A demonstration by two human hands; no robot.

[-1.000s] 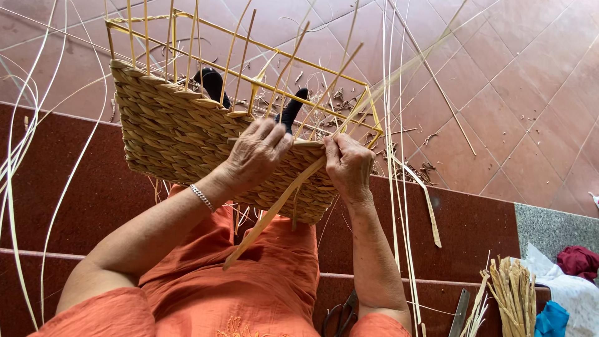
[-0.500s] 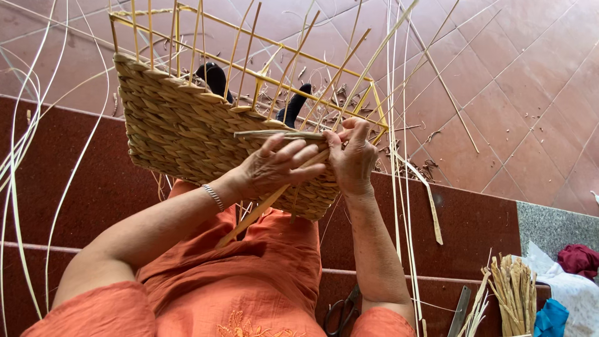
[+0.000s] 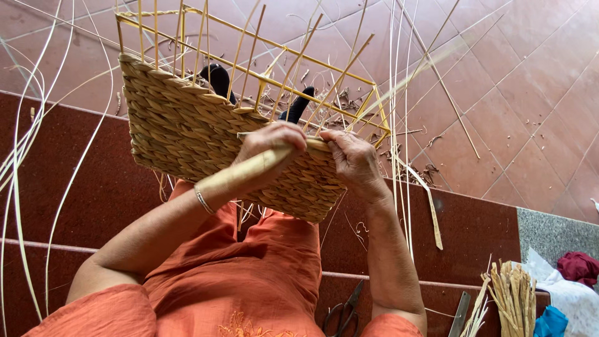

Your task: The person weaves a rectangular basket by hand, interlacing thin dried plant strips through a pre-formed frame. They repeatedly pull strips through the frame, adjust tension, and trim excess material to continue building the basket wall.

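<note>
In the head view, a half-woven basket (image 3: 187, 134) is held over the lap. A flat weaving strand (image 3: 249, 171) is gripped by the left hand (image 3: 269, 150), fingers closed, at the basket's rim. The rim's end is pinched by the right hand (image 3: 355, 161). Scissors (image 3: 342, 310) lie below the basket.

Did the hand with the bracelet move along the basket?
Yes. The left hand slid rightward along the woven basket rim, closing on the right hand, pulling the flat weaving strip.
</note>
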